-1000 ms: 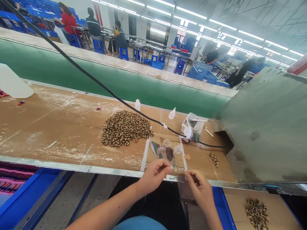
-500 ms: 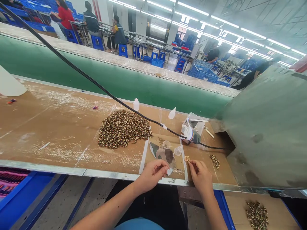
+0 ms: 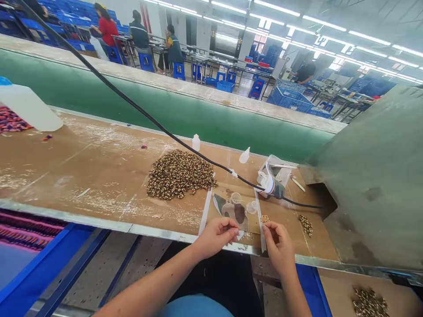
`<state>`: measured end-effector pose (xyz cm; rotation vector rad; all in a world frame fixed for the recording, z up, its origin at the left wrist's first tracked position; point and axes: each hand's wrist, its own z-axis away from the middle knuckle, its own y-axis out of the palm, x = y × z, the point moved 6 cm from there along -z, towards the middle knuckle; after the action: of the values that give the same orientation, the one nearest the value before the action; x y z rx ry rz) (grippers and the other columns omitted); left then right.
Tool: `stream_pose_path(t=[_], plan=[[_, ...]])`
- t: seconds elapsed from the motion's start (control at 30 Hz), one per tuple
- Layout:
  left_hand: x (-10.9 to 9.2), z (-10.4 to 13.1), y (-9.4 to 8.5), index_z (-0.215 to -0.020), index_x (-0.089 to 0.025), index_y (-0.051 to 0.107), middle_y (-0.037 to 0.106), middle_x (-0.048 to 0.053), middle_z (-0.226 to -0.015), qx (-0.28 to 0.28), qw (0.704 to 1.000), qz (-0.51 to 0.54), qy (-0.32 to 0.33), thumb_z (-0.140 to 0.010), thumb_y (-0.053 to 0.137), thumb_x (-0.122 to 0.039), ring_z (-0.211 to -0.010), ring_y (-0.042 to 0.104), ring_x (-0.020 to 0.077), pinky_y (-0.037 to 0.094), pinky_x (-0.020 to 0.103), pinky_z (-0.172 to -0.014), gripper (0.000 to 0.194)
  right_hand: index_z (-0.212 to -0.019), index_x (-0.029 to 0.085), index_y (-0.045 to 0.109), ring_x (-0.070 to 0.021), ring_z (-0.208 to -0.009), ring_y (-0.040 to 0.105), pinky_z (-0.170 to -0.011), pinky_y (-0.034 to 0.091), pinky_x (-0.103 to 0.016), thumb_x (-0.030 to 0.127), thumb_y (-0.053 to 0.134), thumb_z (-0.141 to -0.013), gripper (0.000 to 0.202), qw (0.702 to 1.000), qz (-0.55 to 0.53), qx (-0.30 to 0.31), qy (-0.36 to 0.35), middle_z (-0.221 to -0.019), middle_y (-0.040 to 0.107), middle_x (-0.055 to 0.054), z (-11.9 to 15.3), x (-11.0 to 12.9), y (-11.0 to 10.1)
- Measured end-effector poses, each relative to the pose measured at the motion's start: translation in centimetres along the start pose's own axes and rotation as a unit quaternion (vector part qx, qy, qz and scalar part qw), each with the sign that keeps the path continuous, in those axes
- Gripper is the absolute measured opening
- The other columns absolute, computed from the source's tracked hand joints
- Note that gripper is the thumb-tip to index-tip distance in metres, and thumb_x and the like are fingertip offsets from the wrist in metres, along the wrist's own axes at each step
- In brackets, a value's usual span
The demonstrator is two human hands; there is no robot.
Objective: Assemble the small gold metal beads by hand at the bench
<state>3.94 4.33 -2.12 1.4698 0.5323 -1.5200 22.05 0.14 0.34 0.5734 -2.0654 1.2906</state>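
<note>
My left hand (image 3: 220, 236) is closed in a pinch over the table's front edge, beside a camouflage cloth (image 3: 233, 212); what its fingertips hold is too small to name. To its right, my right hand (image 3: 278, 242) is also pinched, its fingertips just below a little cluster of tan beads (image 3: 265, 218); anything between them cannot be made out. Two small clear round containers (image 3: 252, 207) stand by the cloth. A large heap of dark and gold small pieces (image 3: 180, 174) lies left of the cloth, and a smaller group (image 3: 306, 225) lies right of my right hand.
A black cable (image 3: 145, 115) crosses above the table to a wrapped bundle (image 3: 272, 185). Two small white bottles (image 3: 196, 142) stand at the back. A grey metal panel (image 3: 376, 189) rises at the right. Blue trays (image 3: 42, 259) sit below the table edge. People sit far behind.
The view has shifted left, so the table and its contents appear farther right. Both hands remain pinched in nearly the same places over the table.
</note>
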Motion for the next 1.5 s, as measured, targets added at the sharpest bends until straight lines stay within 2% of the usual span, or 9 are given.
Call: stream_pose_path(t=[0.17,0.33,0.67,0.8,1.0,1.2,1.5], plan=[[0.3,-0.6,-0.1,-0.082,-0.01,0.065,0.061,0.0,-0.06,0.013,0.997,0.07,-0.041,-0.058,0.075,-0.051,-0.051,0.051,0.0074,0.041,0.022,-0.054,0.047,-0.078,0.019,0.06,-0.014,-0.07,0.056,-0.063,0.046,-0.026,0.041,0.053,-0.085,0.024,0.991,-0.133,0.013,-0.023,-0.074,0.059,-0.002,1.1,3.8,3.3],[0.4,-0.6,-0.6,-0.076,-0.01,0.065,0.057,-0.002,-0.056,-0.01,0.993,0.115,-0.029,-0.056,0.076,-0.052,-0.049,0.048,0.0059,0.038,0.021,-0.05,0.048,-0.078,0.02,0.062,-0.0143,-0.069,0.055,-0.062,0.045,-0.026,0.041,0.053,-0.085,0.024,0.992,-0.114,-0.019,-0.051,-0.074,0.058,-0.002,1.2,5.0,5.0],[0.4,-0.5,-0.8,-0.073,-0.011,0.062,0.054,-0.003,-0.054,-0.038,0.992,0.118,-0.02,-0.057,0.076,-0.05,-0.049,0.047,0.0059,0.038,0.02,-0.049,0.044,-0.087,0.021,0.062,-0.0147,-0.075,0.057,-0.065,0.048,-0.027,0.031,0.049,-0.09,0.018,0.985,-0.007,-0.058,-0.164,-0.08,0.06,-0.004,1.9,5.8,4.8],[0.1,-0.3,-0.7,-0.073,-0.012,0.061,0.054,-0.003,-0.056,-0.04,0.996,0.084,-0.008,-0.062,0.073,-0.045,-0.05,0.048,0.0065,0.04,0.021,-0.05,0.037,-0.088,0.021,0.061,-0.0152,-0.077,0.057,-0.065,0.048,-0.028,0.031,0.046,-0.091,0.018,0.985,0.008,-0.038,-0.167,-0.083,0.06,-0.005,2.0,5.5,4.9],[-0.6,-0.1,-0.5,-0.071,-0.013,0.059,0.05,-0.002,-0.057,-0.045,0.998,0.021,0.048,-0.071,0.065,-0.042,-0.052,0.048,0.0074,0.042,0.021,-0.05,0.029,-0.086,0.021,0.058,-0.0151,-0.076,0.057,-0.063,0.048,-0.027,0.032,0.044,-0.091,0.019,0.986,0.01,-0.025,-0.165,-0.081,0.059,-0.004,1.8,5.5,4.9],[-0.2,-0.2,-0.5,-0.072,-0.013,0.057,0.05,-0.002,-0.057,-0.024,0.999,0.032,0.031,-0.071,0.065,-0.042,-0.051,0.047,0.0076,0.041,0.021,-0.05,0.03,-0.086,0.021,0.057,-0.0126,-0.073,0.057,-0.063,0.047,-0.024,0.027,0.046,-0.091,0.013,0.978,0.016,-0.048,-0.202,-0.077,0.059,-0.002,2.0,6.3,4.5],[-0.3,-0.2,-0.5,-0.073,-0.013,0.056,0.05,-0.002,-0.06,-0.04,0.998,-0.006,0.055,-0.075,0.061,-0.038,-0.05,0.046,0.0071,0.041,0.02,-0.049,0.026,-0.09,0.022,0.057,-0.0139,-0.076,0.058,-0.067,0.047,-0.027,0.025,0.047,-0.091,0.011,0.973,0.03,-0.043,-0.227,-0.08,0.062,-0.002,2.2,6.1,4.4]])
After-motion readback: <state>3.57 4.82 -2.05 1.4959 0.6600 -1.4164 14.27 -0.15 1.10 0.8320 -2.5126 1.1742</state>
